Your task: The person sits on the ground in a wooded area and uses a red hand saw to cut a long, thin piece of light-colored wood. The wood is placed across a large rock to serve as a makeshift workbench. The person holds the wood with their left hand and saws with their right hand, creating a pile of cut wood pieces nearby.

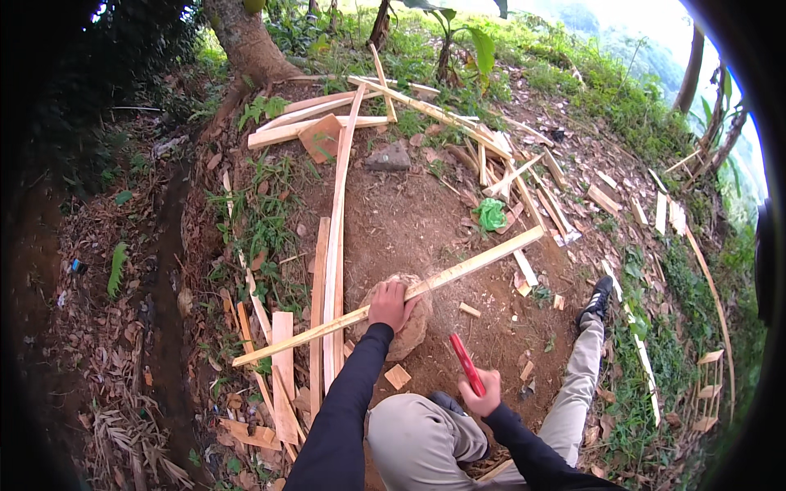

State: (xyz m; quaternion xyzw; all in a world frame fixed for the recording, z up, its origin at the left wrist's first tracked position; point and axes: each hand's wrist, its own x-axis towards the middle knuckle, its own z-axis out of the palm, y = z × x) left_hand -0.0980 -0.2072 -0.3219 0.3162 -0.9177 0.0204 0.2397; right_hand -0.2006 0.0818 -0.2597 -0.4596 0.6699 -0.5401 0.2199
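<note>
A long pale wooden strip (475,263) lies slantwise across the top of a round wood block (412,331) on the ground. My left hand (391,304) is closed over the strip and presses it onto the block. To the right of the block, my right hand (481,394) grips a red-handled tool (463,360) held clear of the strip. The tool's red part points up and to the left; its working end is too faint to make out. A small wood offcut (470,310) lies on the soil just right of the block.
Long boards (334,270) lie left of the block. More planks (319,123) are piled near a tree trunk (248,41), beside a grey stone (388,157). Split sticks and a green plastic bag (490,214) lie ahead. A ditch (168,278) runs at far left.
</note>
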